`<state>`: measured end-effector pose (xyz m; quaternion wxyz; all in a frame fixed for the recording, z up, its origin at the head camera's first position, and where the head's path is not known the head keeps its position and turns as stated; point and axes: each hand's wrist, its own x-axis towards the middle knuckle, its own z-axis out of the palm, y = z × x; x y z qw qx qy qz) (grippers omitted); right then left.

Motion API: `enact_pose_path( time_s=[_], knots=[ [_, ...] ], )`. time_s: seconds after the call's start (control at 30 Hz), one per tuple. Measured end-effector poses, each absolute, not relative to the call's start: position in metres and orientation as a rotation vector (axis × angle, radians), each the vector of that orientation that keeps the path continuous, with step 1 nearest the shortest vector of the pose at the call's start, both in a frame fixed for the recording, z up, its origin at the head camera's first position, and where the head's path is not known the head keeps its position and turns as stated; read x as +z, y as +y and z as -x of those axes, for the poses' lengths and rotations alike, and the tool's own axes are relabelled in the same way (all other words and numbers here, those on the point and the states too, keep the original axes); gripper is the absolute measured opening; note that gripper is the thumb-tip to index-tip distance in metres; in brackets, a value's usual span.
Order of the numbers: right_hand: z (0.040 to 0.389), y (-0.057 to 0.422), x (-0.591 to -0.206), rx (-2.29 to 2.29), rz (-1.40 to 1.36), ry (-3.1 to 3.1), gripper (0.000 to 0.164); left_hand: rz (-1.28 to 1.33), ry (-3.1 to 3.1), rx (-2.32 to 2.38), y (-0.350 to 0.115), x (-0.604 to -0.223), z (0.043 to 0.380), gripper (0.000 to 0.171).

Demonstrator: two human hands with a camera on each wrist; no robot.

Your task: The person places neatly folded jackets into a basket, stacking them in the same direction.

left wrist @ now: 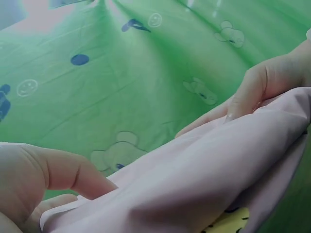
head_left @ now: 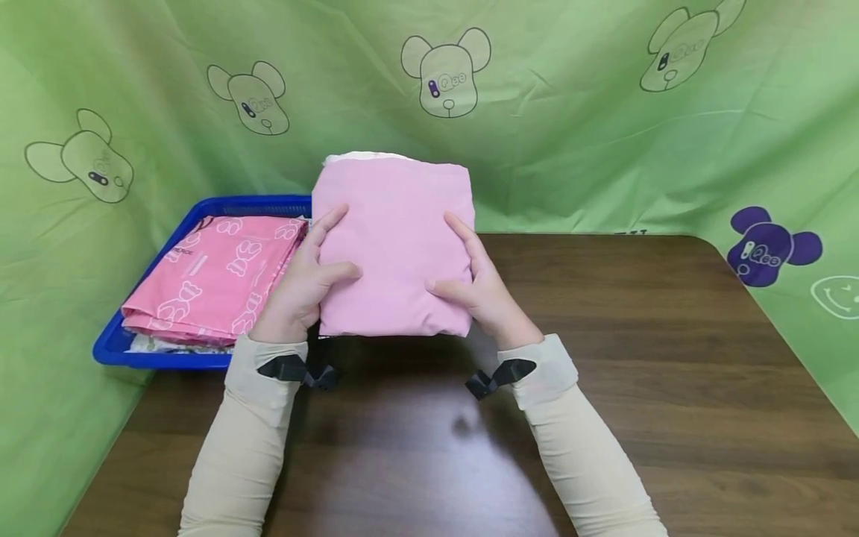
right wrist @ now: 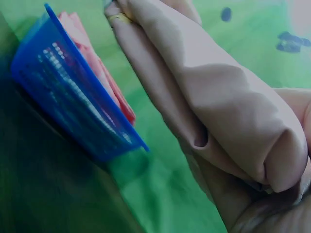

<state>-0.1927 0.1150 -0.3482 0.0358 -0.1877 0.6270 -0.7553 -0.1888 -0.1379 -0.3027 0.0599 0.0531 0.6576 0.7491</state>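
Observation:
A folded pink cloth (head_left: 396,246) is held up above the table, its thick folds seen edge-on in the right wrist view. On its left side my left hand (head_left: 305,272) grips it, thumb across the front and the other fingers mostly hidden behind. My right hand (head_left: 486,287) holds the opposite edge in much the same way. A white layer (head_left: 365,156) peeks out along the cloth's top. In the left wrist view, a yellow printed patch (left wrist: 228,221) shows on the underside of the cloth.
At the left stands a blue plastic basket (head_left: 161,361) with folded pink printed fabric (head_left: 208,276) in it. The brown wooden table (head_left: 637,373) extends to the right. A green curtain (head_left: 537,134) with bear-head prints surrounds the back and sides.

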Motion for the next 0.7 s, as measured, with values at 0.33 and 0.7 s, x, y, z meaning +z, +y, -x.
enact_pose_path(
  time_s=[0.33,0.7],
  knots=[
    [0.2,0.07,-0.333,-2.31,0.663,1.912,0.096,-0.104,1.959,2.3,-0.185,-0.281,0.18,0.09],
    [0.21,0.03,-0.325,-2.333,0.887,1.708,0.101,-0.13,1.825,2.406,-0.234,-0.271,0.184,0.085]
  ],
)
